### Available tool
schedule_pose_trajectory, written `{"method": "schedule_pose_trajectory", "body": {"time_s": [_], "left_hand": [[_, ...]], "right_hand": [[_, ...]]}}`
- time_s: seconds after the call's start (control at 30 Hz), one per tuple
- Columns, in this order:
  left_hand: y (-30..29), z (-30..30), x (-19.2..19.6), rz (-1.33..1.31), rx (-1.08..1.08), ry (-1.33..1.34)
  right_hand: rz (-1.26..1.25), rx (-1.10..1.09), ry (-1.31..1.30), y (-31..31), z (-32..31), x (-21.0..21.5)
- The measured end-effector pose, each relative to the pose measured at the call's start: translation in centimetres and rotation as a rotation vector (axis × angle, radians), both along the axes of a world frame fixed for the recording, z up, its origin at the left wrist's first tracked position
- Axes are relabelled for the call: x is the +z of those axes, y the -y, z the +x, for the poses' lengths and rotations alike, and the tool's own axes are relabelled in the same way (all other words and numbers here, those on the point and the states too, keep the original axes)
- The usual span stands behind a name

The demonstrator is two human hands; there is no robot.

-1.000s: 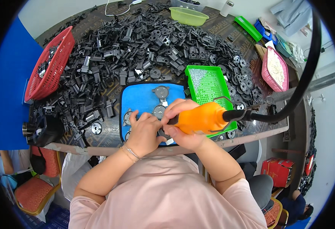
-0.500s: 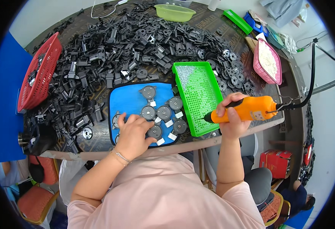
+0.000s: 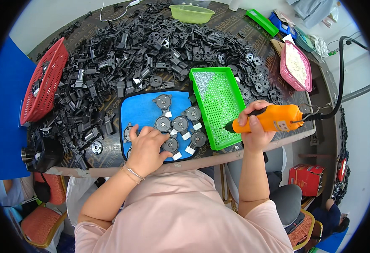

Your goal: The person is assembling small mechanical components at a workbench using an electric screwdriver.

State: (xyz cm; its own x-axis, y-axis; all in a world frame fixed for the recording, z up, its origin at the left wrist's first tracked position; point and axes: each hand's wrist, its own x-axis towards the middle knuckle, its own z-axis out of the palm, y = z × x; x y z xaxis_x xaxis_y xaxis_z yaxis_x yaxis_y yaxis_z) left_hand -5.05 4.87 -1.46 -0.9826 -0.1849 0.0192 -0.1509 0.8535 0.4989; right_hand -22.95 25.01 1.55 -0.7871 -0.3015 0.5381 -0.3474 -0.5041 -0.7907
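Note:
My right hand (image 3: pixel 257 129) is wrapped round an orange electric screwdriver (image 3: pixel 282 118), its black nose pointing left over the green perforated tray (image 3: pixel 226 113). Small silver screws (image 3: pixel 202 79) are heaped in the tray's far left corner, with more scattered among its holes. On a blue mat (image 3: pixel 140 105) lie several round dark-grey parts with white tabs. My left hand (image 3: pixel 148 145) rests on that mat with fingers apart, its index finger and thumb beside one round part (image 3: pixel 170 144). Another round part (image 3: pixel 127 133) is partly hidden by its fingers.
A large pile of black plastic parts (image 3: pixel 109 63) spreads behind the mat. A red basket (image 3: pixel 45 82) stands at the left, and a pink basket of white pieces (image 3: pixel 295 67) at the right. A yellow-green bowl (image 3: pixel 191 14) sits at the back. A black cord (image 3: pixel 341 80) runs from the screwdriver.
The screwdriver and my right hand have shifted slightly left and up, and the cord has swung a little. My left hand stays in place on the mat.

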Motion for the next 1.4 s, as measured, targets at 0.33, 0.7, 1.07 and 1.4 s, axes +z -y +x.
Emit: {"method": "schedule_pose_trajectory", "body": {"time_s": [0.33, 0.7, 1.07, 1.4], "left_hand": [[0.1, 0.0, -0.2, -0.005, -0.006, 0.008], [0.2, 0.1, -0.4, 0.010, -0.006, -0.021], [0.1, 0.1, -0.5, -0.032, -0.013, 0.018], [0.2, 0.0, -0.6, -0.022, -0.014, 0.015]], "right_hand": [[-0.008, 0.009, 0.005, -0.1, 0.0, 0.3], [0.036, 0.361, -0.072, 5.4, 5.4, 2.0], [0.400, 0.446, -0.290, 6.8, 6.5, 1.6], [0.097, 0.647, -0.026, 7.1, 5.5, 0.7]]}}
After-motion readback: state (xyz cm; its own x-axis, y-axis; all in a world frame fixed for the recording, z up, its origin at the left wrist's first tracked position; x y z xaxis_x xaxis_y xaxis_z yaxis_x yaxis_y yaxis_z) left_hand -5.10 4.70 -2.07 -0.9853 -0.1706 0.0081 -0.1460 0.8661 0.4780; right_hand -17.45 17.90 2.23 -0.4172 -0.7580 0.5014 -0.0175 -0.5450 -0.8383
